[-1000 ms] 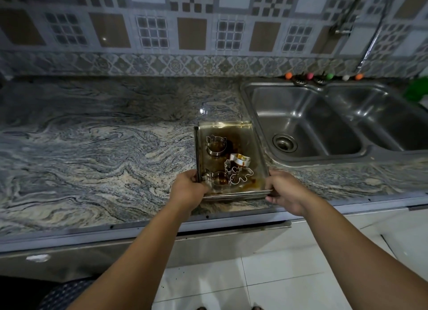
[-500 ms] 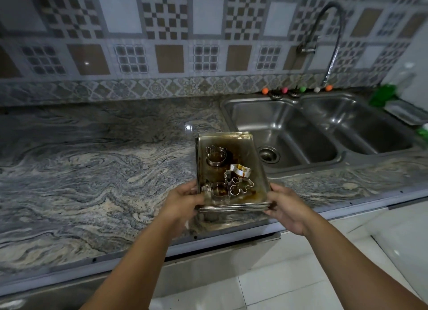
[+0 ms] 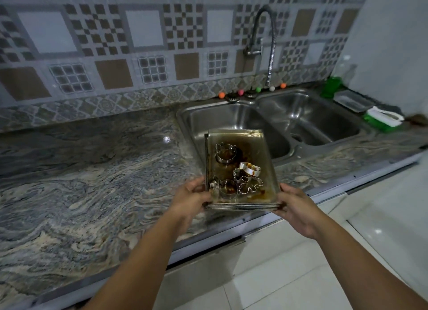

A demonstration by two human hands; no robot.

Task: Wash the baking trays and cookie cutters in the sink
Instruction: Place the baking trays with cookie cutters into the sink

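Note:
A stack of greasy metal baking trays (image 3: 254, 140) hangs in the air above the counter's front edge, its far end over the left sink basin (image 3: 234, 122). My left hand (image 3: 192, 198) grips the stack's near left corner and my right hand (image 3: 294, 205) grips its near right corner. Several metal cookie cutters lie in the top tray: a cat-shaped one (image 3: 225, 153) at the back, a stained one (image 3: 250, 169) in the middle, a round one (image 3: 228, 189) and a reindeer-shaped outline (image 3: 251, 185) near my hands. Brown residue coats the tray bottom.
The double steel sink has a second basin (image 3: 317, 119) to the right and a curved tap (image 3: 264, 31) on the tiled wall behind. A green bottle (image 3: 331, 87), a clear lidded box (image 3: 352, 101) and a green-and-white brush (image 3: 382, 118) stand right of the sink. A marbled counter (image 3: 81, 182) stretches left.
Both hands have lifted the tray stack off the counter and carried it up and toward the sink. The view has swung right, so the tap and the right-hand items now show.

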